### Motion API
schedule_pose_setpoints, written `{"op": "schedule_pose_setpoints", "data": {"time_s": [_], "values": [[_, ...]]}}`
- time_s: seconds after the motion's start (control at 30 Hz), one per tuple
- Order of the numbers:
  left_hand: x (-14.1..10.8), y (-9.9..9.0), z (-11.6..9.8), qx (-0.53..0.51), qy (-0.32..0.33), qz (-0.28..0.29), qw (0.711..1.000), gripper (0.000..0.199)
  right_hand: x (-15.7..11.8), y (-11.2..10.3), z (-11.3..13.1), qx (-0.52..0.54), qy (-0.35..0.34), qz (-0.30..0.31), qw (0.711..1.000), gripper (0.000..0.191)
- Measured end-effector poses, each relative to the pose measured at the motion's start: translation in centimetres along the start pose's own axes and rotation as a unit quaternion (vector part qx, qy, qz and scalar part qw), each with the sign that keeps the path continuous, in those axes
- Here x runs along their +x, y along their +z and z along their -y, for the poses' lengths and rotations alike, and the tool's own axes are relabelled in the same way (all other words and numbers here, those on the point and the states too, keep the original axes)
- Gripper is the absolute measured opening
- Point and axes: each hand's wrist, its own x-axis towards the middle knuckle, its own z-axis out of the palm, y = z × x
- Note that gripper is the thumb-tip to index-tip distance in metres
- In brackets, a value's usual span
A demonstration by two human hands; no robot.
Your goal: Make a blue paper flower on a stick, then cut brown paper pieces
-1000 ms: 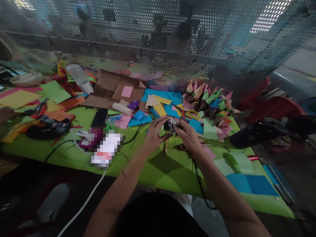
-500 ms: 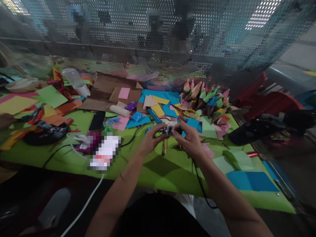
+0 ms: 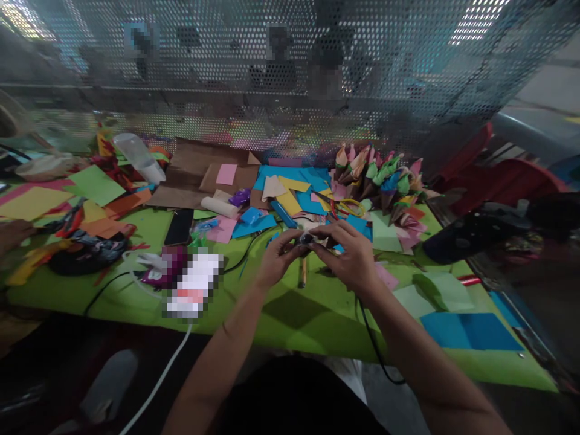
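Both hands meet above the green table [image 3: 290, 338], around a small dark object with a clear, shiny part [image 3: 307, 239]; its kind does not show. My left hand [image 3: 278, 257] pinches it from the left with thumb and fingertips. From the other side, my right hand [image 3: 347, 251] grips it with closed fingers, which hide part of it. Just below the hands lies a thin yellow-brown stick like a pencil [image 3: 303, 273]. Blue and yellow paper pieces [image 3: 290, 199] lie right behind the hands, with yellow-handled scissors [image 3: 351, 207] among them.
Paper cone flowers [image 3: 383, 175] stand at the back right, before a perforated metal screen [image 3: 226, 78]. At left are a black phone [image 3: 179, 227], a blurred-out white item [image 3: 194, 284] and a purple pack [image 3: 165, 269]. Another person's hand [image 3: 16, 232] is at the far left. A black cable [image 3: 369, 335] hangs over the front edge.
The right fingers have shifted over the small object, and its clear part now faces more toward me. Both hands stay in about the same place; the view has shifted slightly.
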Motion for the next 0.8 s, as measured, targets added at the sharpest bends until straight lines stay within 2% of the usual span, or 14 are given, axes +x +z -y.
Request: {"op": "schedule_pose_setpoints", "data": {"time_s": [0.4,0.57,0.8], "values": [[-0.03,-0.15,-0.17,0.100,0.094,0.015,0.990,0.030,-0.09,-0.20,-0.64,-0.037,0.014,0.044,0.998,0.014],[0.02,-0.14,-0.30,0.134,0.082,0.017,0.987,0.028,-0.02,-0.19,-0.62,-0.048,0.009,0.052,0.997,0.009],[-0.07,-0.02,-0.62,0.128,0.037,0.013,0.991,0.026,0.06,0.00,-0.92,-0.047,0.008,0.062,0.997,0.004]]}}
